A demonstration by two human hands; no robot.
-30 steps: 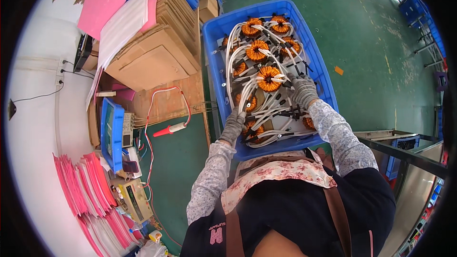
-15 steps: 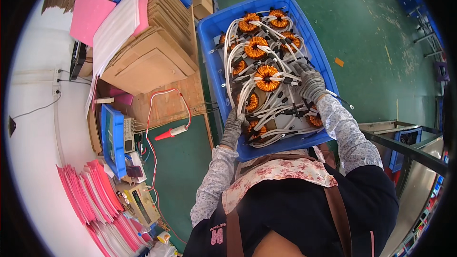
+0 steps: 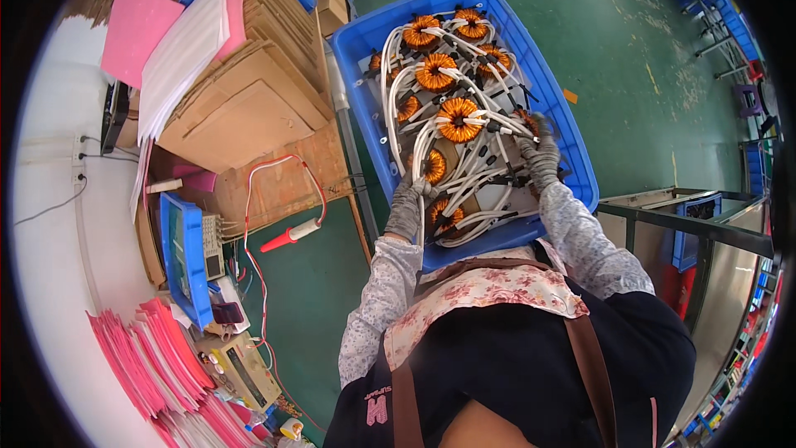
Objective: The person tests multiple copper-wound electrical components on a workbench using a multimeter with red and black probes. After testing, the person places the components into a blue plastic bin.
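Note:
A blue plastic crate [image 3: 355, 54] in front of me holds several ring-shaped coils wound with orange wire, such as the upper coil [image 3: 435, 72] and the middle coil [image 3: 459, 119]. White cables [image 3: 396, 129] with black sleeves and metal end lugs loop among them. My left hand [image 3: 406, 206], in a grey glove, is closed round white cables at the crate's near left. At the right side my gloved right hand [image 3: 541, 156] curls over the cable ends beside a partly hidden coil [image 3: 527, 121]; its fingertips are partly covered.
Left of the crate is a bench [image 3: 311, 299] with cardboard sheets [image 3: 240, 116], a red-and-white probe [image 3: 290, 235] on a lead, and a beige instrument [image 3: 247, 369]. Pink foam sheets [image 3: 137, 357] lean by the wall. A metal frame [image 3: 696, 232] stands at the right.
My right hand has shifted right and slightly down, away from the middle coil. The left hand stays on the cables, and some cables now hang over the near rim. The view has turned slightly.

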